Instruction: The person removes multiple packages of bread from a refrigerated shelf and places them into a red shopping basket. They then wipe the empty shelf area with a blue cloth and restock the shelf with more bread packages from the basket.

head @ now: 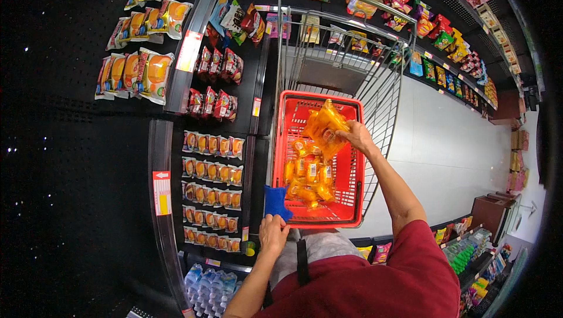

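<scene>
My right hand (357, 136) holds an orange plastic food package (326, 128) over the upper part of a red plastic shopping basket (361, 168). Several small orange-wrapped packages (311, 170) lie inside the basket, some with printed codes facing up. The basket rests on a metal shopping cart (389, 111). At the basket's lower left corner, my left hand (273, 233) has its fingers on the end of a blue cloth (276, 203), which lies against the rim.
To the left, black shelves carry rows of wrapped buns (213, 168), red snack packs (224, 104) and larger packaged breads (156, 76). Bottled drinks (211, 285) stand at the lower left. Snack shelves (457, 76) curve along the far right, beyond the pale floor (444, 133).
</scene>
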A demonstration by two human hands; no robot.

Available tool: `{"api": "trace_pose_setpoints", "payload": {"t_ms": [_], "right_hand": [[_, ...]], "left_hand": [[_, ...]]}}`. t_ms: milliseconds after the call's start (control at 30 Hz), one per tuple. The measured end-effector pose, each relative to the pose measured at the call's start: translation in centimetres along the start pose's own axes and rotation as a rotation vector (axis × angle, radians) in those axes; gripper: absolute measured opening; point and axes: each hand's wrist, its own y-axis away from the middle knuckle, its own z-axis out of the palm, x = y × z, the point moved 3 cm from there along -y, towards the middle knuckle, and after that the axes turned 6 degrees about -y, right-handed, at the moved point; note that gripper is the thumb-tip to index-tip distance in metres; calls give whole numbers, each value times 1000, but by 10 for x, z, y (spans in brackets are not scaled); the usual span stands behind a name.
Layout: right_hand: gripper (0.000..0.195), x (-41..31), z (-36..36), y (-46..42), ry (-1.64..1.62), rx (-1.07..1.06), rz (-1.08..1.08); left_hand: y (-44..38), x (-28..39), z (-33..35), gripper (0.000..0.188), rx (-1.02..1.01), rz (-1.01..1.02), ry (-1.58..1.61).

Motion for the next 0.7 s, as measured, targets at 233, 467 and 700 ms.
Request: {"api": "trace_pose_setpoints", "payload": {"t_ms": [233,467,700], "right_hand": [[47,-51,-40,89,-727,-145,63],[45,-96,-13,151,-999,-334,50],[46,-159,-2,186,-951,-462,-15]], "left_hand": [[3,-3,0,21,14,12,18],[7,17,-59,48,22,-44,971],[42,12,-110,40,111,-1,1279]]}}
